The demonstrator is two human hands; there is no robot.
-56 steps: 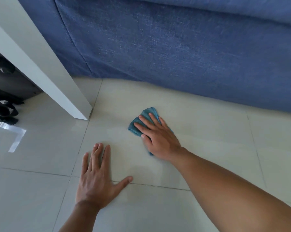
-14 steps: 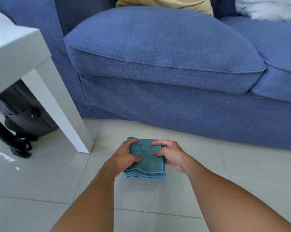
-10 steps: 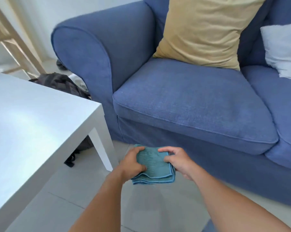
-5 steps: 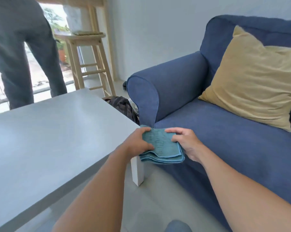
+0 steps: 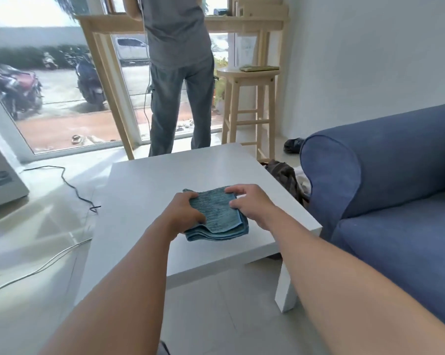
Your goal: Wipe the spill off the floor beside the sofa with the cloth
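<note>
A folded teal cloth [image 5: 217, 217] sits low over the top of the white side table [image 5: 144, 196], near its front right part. My left hand [image 5: 186, 212] grips the cloth's left edge and my right hand [image 5: 249, 204] grips its right edge. Whether the cloth rests on the table or hovers just above it I cannot tell. The blue sofa [image 5: 385, 190] stands to the right, its armrest beside the table. The pale tiled floor [image 5: 216, 311] shows below the table's front edge; no spill is visible on it.
A person in grey clothes [image 5: 180, 73] stands behind the table by the glass door. A wooden stool [image 5: 248, 106] is at the back right. A dark bag [image 5: 284, 175] lies between table and sofa. Cables [image 5: 70, 185] run across the floor at left.
The cloth went from being wiped on the floor to folded in both hands, then lifted up and leftwards from in front of the sofa to over the white table.
</note>
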